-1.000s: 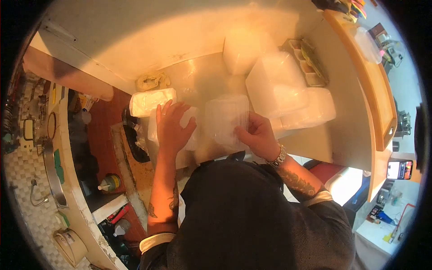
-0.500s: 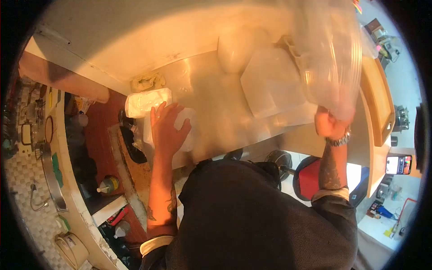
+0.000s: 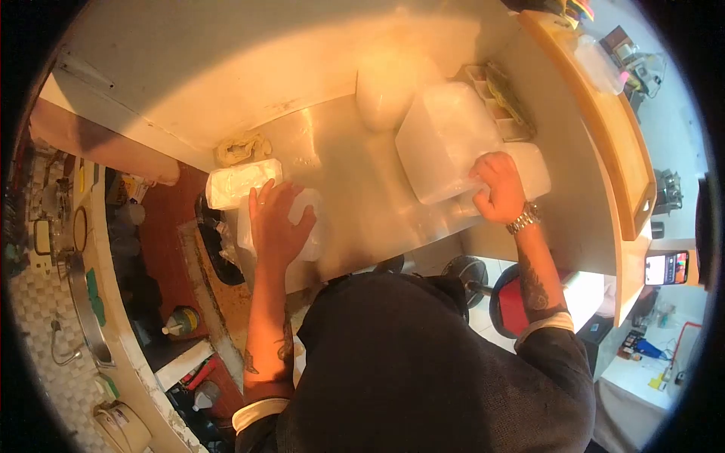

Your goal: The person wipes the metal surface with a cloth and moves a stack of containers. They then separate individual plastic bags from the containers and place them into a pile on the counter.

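My left hand (image 3: pixel 279 220) rests with fingers spread over a clear plastic container (image 3: pixel 308 219) on the metal worktop (image 3: pixel 355 189). Its fingertips reach the edge of a rectangular tub (image 3: pixel 245 184) with pale contents. On the right, my right hand (image 3: pixel 500 185) has curled fingers at the near right corner of a large translucent container (image 3: pixel 445 140); whether it grips anything is hidden. A smaller translucent container (image 3: pixel 530 170) lies just right of that hand.
A crumpled cloth (image 3: pixel 243 148) lies behind the tub. Another translucent container (image 3: pixel 389 87) stands by the back wall, near a compartmented tray (image 3: pixel 502 106). A wooden tray (image 3: pixel 604 113) sits on the right ledge, with a phone (image 3: pixel 667 268) below it.
My right hand has come down and left from the raised clear plastic, which is no longer in it. A clear piece now shows on the right ledge. My left hand has barely moved.
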